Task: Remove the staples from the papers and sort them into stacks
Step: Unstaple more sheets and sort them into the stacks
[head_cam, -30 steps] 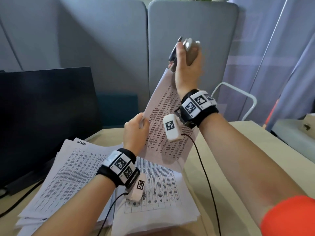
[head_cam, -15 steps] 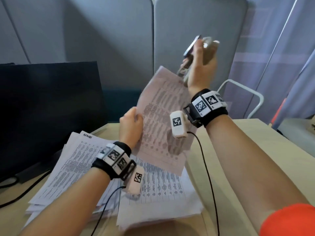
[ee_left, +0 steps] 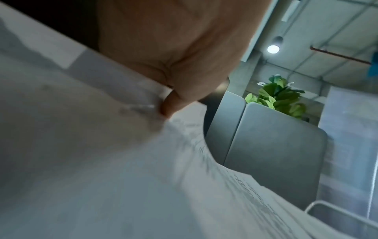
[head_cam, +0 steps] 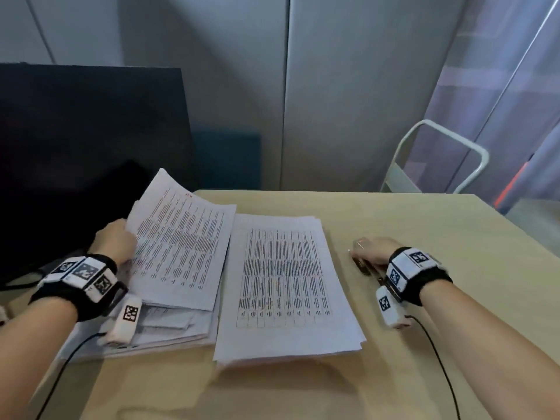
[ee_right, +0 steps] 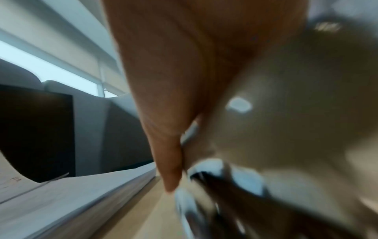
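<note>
Hands have both come down from mid-air since a second ago: the right hand (head_cam: pixel 371 251) now lies on the worktop (head_cam: pixel 424 225) with its fingers curled round the staple remover (head_cam: pixel 363 266), just right of the right-hand stack (head_cam: pixel 285 286); the left hand (head_cam: pixel 113 242) pinches the freed sheet (head_cam: pixel 178 237) by its left edge, over the left-hand stack (head_cam: pixel 169 325) near the worktop's left edge. That suggests this staple is out and the sheet is being sorted; open worktop lies towards the far right corner and along the near edge, while the dark monitor (head_cam: pixel 85 140) crowds the left.
</note>
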`<act>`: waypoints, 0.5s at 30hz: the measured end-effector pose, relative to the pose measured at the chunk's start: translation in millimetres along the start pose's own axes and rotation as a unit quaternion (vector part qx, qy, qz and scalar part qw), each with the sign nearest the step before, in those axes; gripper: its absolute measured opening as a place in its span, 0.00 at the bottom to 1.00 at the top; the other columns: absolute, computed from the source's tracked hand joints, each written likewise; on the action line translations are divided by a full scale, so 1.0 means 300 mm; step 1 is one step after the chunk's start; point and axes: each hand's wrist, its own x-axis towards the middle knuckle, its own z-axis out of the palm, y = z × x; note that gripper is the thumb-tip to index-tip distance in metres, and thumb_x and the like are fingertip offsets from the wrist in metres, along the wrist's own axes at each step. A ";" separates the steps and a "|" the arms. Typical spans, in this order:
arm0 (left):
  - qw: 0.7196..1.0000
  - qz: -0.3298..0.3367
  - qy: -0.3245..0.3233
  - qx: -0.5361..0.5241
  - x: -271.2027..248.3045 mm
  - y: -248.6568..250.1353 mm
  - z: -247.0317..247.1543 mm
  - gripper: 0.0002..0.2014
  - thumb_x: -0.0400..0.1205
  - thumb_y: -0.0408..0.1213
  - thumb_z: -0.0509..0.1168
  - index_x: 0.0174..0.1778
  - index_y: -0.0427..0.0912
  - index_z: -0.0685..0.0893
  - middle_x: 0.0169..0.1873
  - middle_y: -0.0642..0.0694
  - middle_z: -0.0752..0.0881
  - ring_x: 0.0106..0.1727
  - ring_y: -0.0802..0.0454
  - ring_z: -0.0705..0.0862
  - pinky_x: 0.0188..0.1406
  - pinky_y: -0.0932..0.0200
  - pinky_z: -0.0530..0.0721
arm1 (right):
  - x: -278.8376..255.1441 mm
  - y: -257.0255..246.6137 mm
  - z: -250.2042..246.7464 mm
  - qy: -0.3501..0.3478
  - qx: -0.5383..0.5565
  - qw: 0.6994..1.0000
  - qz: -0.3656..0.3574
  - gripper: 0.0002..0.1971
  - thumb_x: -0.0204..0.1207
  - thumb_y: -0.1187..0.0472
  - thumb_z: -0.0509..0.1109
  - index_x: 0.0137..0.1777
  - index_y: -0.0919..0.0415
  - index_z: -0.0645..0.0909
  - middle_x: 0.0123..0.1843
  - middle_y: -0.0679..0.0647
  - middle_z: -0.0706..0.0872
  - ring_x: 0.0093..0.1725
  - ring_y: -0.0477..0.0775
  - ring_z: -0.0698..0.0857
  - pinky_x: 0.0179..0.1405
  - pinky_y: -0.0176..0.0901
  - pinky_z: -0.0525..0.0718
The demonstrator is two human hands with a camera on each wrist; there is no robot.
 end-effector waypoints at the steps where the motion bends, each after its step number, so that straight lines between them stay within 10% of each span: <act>1: 1.000 -0.015 -0.003 0.019 -0.012 0.000 0.000 0.12 0.81 0.28 0.58 0.59 0.31 0.78 0.60 0.27 0.81 0.60 0.29 0.79 0.59 0.43 0.78 | -0.006 -0.001 -0.013 0.003 -0.008 1.000 0.018 0.15 0.82 0.49 0.62 0.46 0.59 0.82 0.42 0.56 0.85 0.44 0.56 0.84 0.39 0.41 0.76; 6: 0.994 0.082 0.059 0.040 -0.079 0.110 -0.005 0.22 0.79 0.32 0.65 0.70 0.38 0.73 0.65 0.33 0.76 0.64 0.32 0.75 0.61 0.39 0.77 | 0.000 -0.055 -0.094 0.121 0.098 0.987 0.035 0.18 0.80 0.44 0.67 0.50 0.60 0.81 0.48 0.53 0.83 0.52 0.60 0.83 0.51 0.43 0.78; 11: 0.939 0.143 -0.283 -0.136 -0.232 0.333 0.091 0.25 0.82 0.43 0.68 0.74 0.43 0.73 0.66 0.45 0.81 0.65 0.46 0.81 0.71 0.48 0.75 | 0.016 -0.185 -0.041 -0.072 0.392 0.916 0.051 0.17 0.84 0.48 0.63 0.43 0.61 0.75 0.30 0.56 0.73 0.26 0.52 0.72 0.26 0.39 0.69; 15: 0.953 0.108 -0.274 -0.075 -0.254 0.412 0.164 0.24 0.81 0.46 0.68 0.68 0.35 0.75 0.61 0.39 0.83 0.58 0.42 0.83 0.58 0.48 0.82 | -0.001 -0.225 -0.005 -0.055 0.382 0.922 0.031 0.13 0.84 0.49 0.65 0.45 0.58 0.74 0.27 0.51 0.69 0.20 0.49 0.68 0.21 0.35 0.67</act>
